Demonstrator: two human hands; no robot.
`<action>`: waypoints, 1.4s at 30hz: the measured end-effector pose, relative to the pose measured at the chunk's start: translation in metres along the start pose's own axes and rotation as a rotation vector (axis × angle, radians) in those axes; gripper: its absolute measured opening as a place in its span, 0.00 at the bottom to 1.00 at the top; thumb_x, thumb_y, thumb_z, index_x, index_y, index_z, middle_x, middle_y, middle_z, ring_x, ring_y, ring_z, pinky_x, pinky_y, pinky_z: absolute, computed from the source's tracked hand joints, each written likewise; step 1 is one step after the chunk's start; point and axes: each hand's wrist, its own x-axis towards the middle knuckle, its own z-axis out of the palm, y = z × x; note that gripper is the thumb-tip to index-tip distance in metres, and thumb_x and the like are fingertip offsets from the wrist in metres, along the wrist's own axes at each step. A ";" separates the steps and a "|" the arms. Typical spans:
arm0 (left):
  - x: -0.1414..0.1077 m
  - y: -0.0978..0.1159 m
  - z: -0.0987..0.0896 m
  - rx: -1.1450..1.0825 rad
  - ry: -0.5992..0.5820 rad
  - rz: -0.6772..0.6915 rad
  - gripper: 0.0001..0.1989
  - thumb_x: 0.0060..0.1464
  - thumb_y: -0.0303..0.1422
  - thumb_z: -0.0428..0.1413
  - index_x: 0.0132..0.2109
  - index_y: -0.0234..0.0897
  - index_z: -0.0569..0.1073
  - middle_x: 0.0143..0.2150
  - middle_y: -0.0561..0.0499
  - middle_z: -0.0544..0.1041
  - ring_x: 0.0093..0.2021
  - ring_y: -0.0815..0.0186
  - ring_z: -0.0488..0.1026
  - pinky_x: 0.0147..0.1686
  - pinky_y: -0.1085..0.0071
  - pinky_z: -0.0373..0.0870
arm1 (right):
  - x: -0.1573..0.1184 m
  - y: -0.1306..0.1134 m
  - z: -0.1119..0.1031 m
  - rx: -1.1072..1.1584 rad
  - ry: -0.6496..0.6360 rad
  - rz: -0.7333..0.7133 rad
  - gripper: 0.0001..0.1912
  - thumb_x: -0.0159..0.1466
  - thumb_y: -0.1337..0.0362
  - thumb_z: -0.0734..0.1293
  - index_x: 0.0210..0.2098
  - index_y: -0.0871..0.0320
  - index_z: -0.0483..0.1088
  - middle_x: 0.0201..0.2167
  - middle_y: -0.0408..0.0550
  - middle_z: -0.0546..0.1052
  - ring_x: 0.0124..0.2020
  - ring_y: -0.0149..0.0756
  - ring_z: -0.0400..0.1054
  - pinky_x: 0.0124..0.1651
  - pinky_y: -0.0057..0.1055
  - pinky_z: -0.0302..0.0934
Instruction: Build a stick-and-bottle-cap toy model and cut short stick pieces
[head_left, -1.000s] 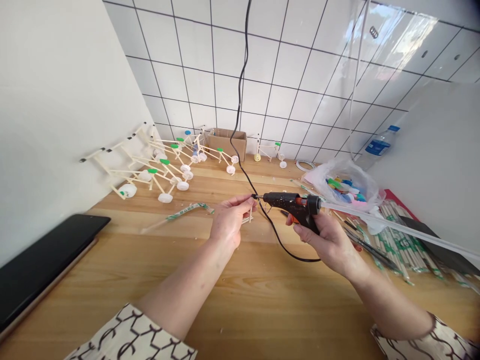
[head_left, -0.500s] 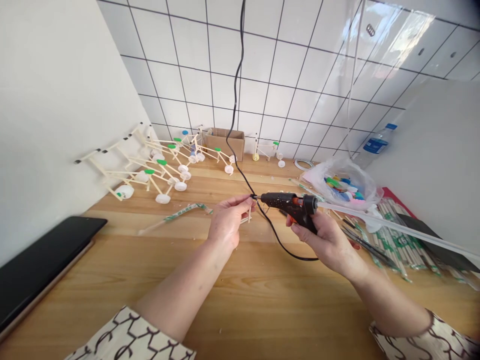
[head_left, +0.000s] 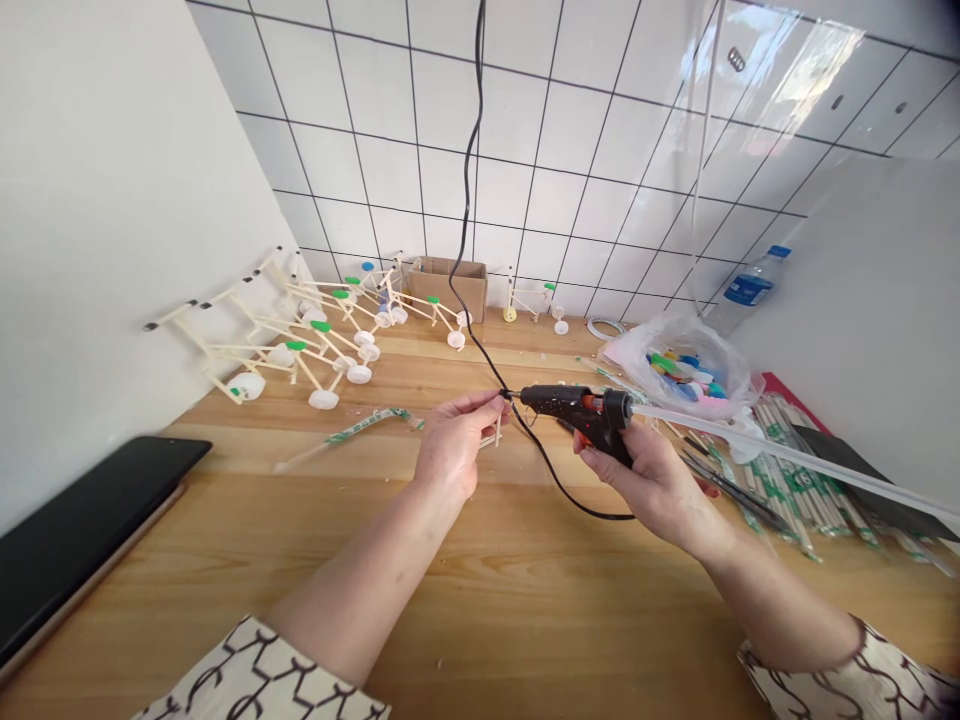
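Note:
My right hand (head_left: 664, 490) is wrapped around the grip of a black hot glue gun (head_left: 559, 402), which points left. A long translucent glue stick (head_left: 720, 430) runs out of the gun's back end. My left hand (head_left: 450, 445) pinches a small piece made of thin wooden sticks (head_left: 498, 432), mostly covered by the fingers. Something dark sits at the fingertips, and the gun's nozzle reaches it; whether they touch I cannot tell. The gun's black cord (head_left: 553, 475) loops below and passes behind the nozzle.
Several stick-built models with white wheels (head_left: 322, 398) stand at the left back, near a cardboard box (head_left: 450, 290). On the right lie a plastic bag of coloured caps (head_left: 682, 375), scissors (head_left: 739, 492) and wrapped chopsticks (head_left: 802, 480). A black tablet-like device (head_left: 90, 530) lies left; a bottle (head_left: 750, 288) stands behind.
The view has shifted very slightly. Both hands, the glue gun and the stick piece keep nearly the same positions.

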 end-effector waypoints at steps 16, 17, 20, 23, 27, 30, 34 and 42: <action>-0.001 -0.001 0.000 -0.004 0.001 -0.010 0.11 0.27 0.28 0.65 0.26 0.32 0.78 0.22 0.49 0.77 0.24 0.68 0.71 0.29 0.71 0.63 | -0.001 -0.001 -0.001 -0.058 0.002 -0.015 0.09 0.60 0.60 0.59 0.34 0.60 0.65 0.30 0.47 0.70 0.32 0.36 0.63 0.32 0.30 0.59; -0.001 -0.001 0.000 -0.003 0.001 -0.011 0.11 0.27 0.29 0.65 0.26 0.32 0.78 0.22 0.49 0.77 0.24 0.68 0.71 0.29 0.71 0.63 | -0.001 -0.001 -0.001 -0.065 0.003 -0.015 0.09 0.60 0.60 0.59 0.34 0.60 0.65 0.30 0.47 0.69 0.32 0.36 0.62 0.32 0.30 0.59; 0.000 0.000 0.001 -0.005 0.007 -0.010 0.11 0.27 0.29 0.65 0.26 0.32 0.78 0.22 0.49 0.77 0.25 0.67 0.72 0.29 0.71 0.63 | -0.001 -0.001 -0.001 -0.089 0.009 -0.018 0.09 0.60 0.60 0.60 0.33 0.59 0.65 0.28 0.46 0.69 0.30 0.35 0.62 0.31 0.30 0.59; -0.001 0.001 0.001 -0.009 0.016 -0.013 0.11 0.26 0.29 0.65 0.26 0.32 0.78 0.22 0.49 0.77 0.25 0.67 0.71 0.27 0.72 0.62 | -0.001 0.001 -0.001 -0.098 0.003 -0.017 0.09 0.60 0.60 0.60 0.33 0.59 0.65 0.28 0.46 0.69 0.30 0.35 0.62 0.31 0.30 0.59; -0.001 0.001 0.001 -0.011 0.015 -0.011 0.12 0.26 0.29 0.65 0.25 0.32 0.77 0.22 0.49 0.77 0.24 0.67 0.71 0.27 0.72 0.63 | -0.001 0.001 -0.001 -0.086 0.006 -0.016 0.09 0.60 0.60 0.59 0.34 0.59 0.65 0.29 0.47 0.69 0.31 0.36 0.62 0.32 0.31 0.59; -0.001 0.000 0.001 -0.004 0.010 -0.014 0.12 0.26 0.29 0.66 0.26 0.32 0.78 0.22 0.49 0.77 0.25 0.67 0.71 0.29 0.71 0.63 | -0.002 -0.001 -0.001 -0.081 0.011 -0.019 0.09 0.60 0.60 0.59 0.34 0.60 0.65 0.28 0.46 0.69 0.30 0.35 0.62 0.32 0.31 0.59; 0.000 -0.001 0.000 -0.003 0.010 -0.013 0.11 0.27 0.28 0.65 0.26 0.32 0.78 0.22 0.49 0.77 0.25 0.67 0.71 0.29 0.71 0.63 | -0.002 -0.002 -0.001 -0.094 0.009 -0.021 0.09 0.59 0.60 0.60 0.33 0.60 0.65 0.27 0.46 0.68 0.29 0.34 0.61 0.30 0.30 0.58; 0.000 0.000 0.000 -0.004 0.012 -0.021 0.10 0.29 0.28 0.65 0.26 0.32 0.78 0.22 0.49 0.77 0.25 0.68 0.71 0.29 0.71 0.63 | 0.001 0.001 -0.001 -0.088 0.008 -0.019 0.09 0.60 0.60 0.59 0.34 0.59 0.66 0.28 0.46 0.69 0.31 0.36 0.63 0.31 0.31 0.59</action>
